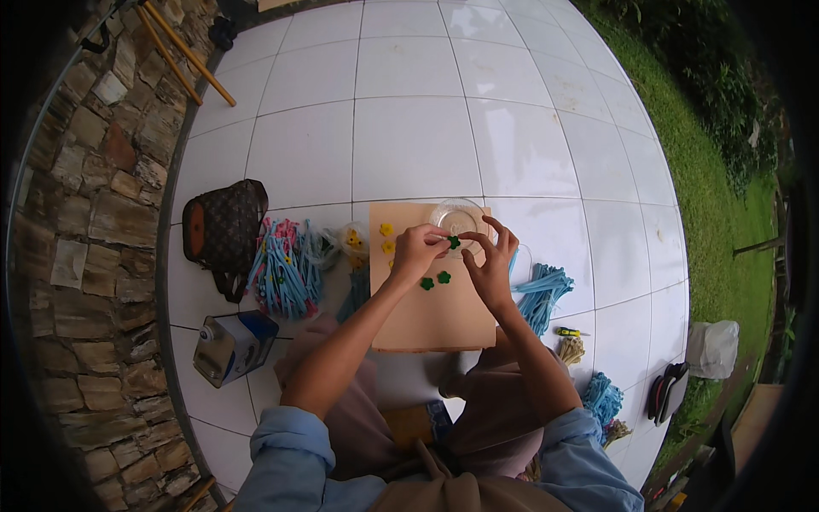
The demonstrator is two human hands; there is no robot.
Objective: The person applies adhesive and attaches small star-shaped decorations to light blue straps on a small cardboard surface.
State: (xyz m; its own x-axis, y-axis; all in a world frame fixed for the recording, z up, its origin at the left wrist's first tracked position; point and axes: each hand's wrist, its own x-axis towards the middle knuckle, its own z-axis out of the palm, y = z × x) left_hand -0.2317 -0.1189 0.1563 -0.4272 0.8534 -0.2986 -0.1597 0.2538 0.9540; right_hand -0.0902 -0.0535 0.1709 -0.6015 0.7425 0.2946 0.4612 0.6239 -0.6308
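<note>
My left hand (415, 250) and my right hand (492, 263) meet over a tan board (431, 316) lying on the white tiled floor. Together their fingertips pinch a small green flower shape (454, 242). Two more green flower shapes (435, 280) lie on the board just below my left hand. Two yellow flower shapes (387, 237) rest near the board's upper left corner. A clear round dish (458, 215) sits at the board's top edge, right behind my fingers.
A brown patterned bag (223, 230) and a heap of blue and pink sticks (285, 269) lie left of the board. A blue and white carton (232, 344) stands nearer me. Blue stick bundles (543, 294) lie to the right. Stone wall at left, grass at right.
</note>
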